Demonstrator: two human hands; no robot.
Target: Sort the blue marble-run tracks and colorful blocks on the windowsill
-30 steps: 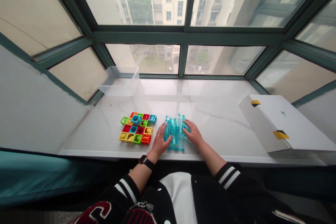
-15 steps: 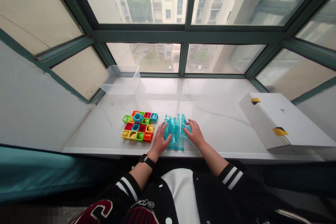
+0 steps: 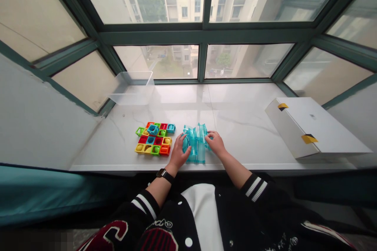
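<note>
A clear blue plastic block structure (image 3: 196, 145) stands on the white marble sill (image 3: 241, 125) near its front edge. My left hand (image 3: 179, 152) grips its left side, fingers curled round it. My right hand (image 3: 216, 144) holds its right side the same way. A flat grid of coloured square blocks (image 3: 154, 140), red, yellow, green, orange and blue, lies just left of my left hand, not touched.
A clear plastic bin (image 3: 132, 88) stands at the sill's back left by the window. A white cardboard box with yellow tape (image 3: 312, 127) lies on the right. Window frames close the sill on three sides.
Both hands stay on the blue structure. The view has shifted slightly, so everything sits a little higher and further left in the picture.
</note>
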